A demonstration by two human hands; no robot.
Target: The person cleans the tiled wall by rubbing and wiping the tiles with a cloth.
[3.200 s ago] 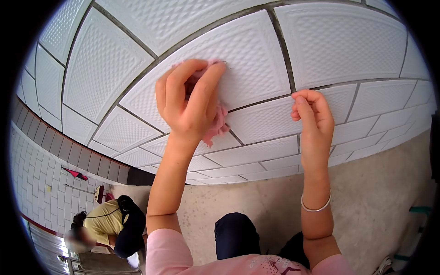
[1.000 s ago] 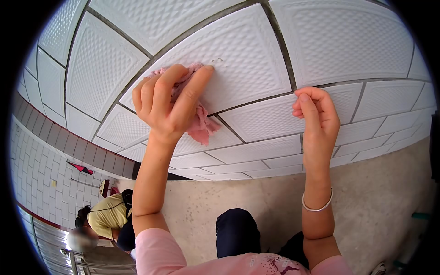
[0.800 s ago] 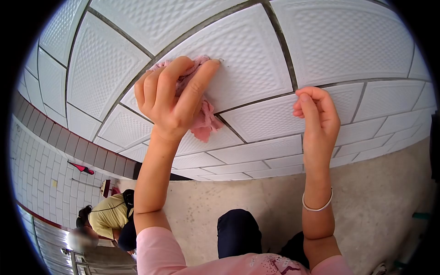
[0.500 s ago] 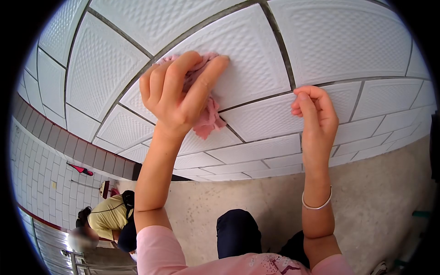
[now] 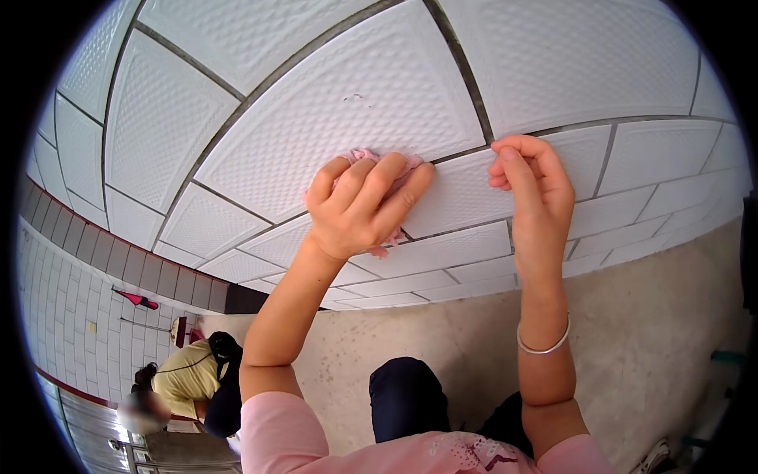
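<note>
- At the near edge, a soft pink shirt [image 5: 450, 452] with a dark, speckled print spreads above rounded knees in navy trousers [image 5: 407, 399].
- On the right forearm sits a bracelet [image 5: 545, 350], a thin, pale, smooth ring.
- Just past it, I see the right hand [image 5: 537, 178] closed, fingers curled in and thumb tip against the index finger; whether it touches the tiles I can't tell.
- Over to its left, the left hand [image 5: 359, 204] arches, gripping a pink cloth [image 5: 410, 163], knuckles bent and fingertips toward the wall.
- That cloth is limp and rumpled, bunched under the fingers at a big tile's lower edge, one ragged end showing below the palm.
- Behind both hands, the wall [image 5: 316, 71] is glossy white tile, embossed with small diamonds, cut by straight grey joints; a few dark flecks mark one tile.
- Below runs a floor [image 5: 339, 347] of dull, mottled grey-beige.
- Farther off, a person in a yellow top [image 5: 189, 375] bends low.
- Farthest, smaller oblong tiles cover another wall [image 5: 67, 292].
</note>
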